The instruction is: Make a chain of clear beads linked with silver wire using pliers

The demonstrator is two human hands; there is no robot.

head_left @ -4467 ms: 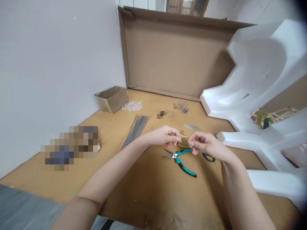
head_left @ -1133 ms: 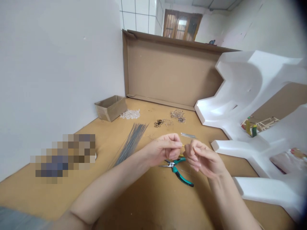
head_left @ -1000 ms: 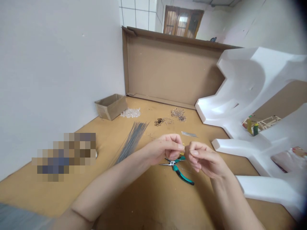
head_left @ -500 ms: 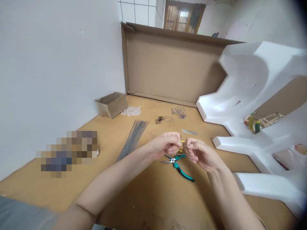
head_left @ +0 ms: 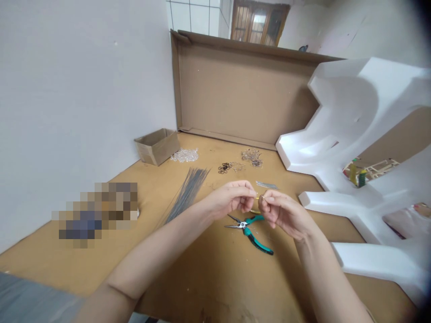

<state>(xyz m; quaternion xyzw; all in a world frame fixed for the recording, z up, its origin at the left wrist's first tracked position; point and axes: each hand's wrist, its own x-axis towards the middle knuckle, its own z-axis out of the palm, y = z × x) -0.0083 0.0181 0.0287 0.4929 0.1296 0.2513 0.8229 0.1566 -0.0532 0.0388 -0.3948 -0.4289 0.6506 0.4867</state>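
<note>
My left hand [head_left: 235, 197] and my right hand [head_left: 283, 213] are closed in pinches, fingertips almost touching, above the middle of the table. A thin yellow strand [head_left: 257, 198] bridges the two pinches, and another bit of yellow shows just below. Whether it forms one loop I cannot tell; my fingers cover most of it. Something tiny and light sits at my right fingertips, too small to name. Under my hands lie long-nose pliers [head_left: 257, 242] with teal and black handles, their jaws spread and pointing left.
Left of my hands lies a bundle of grey wires [head_left: 188, 193]. Farther back are a small cardboard box [head_left: 158, 150], clear bits [head_left: 184, 155], black loops [head_left: 224, 168], small metal pieces [head_left: 252, 158] and short rods [head_left: 267, 185]. White foam [head_left: 319, 202] borders the right side.
My fingertips have shifted slightly, and the left fingers have straightened a little. The yellow strand stays between my hands. The pliers have not moved.
</note>
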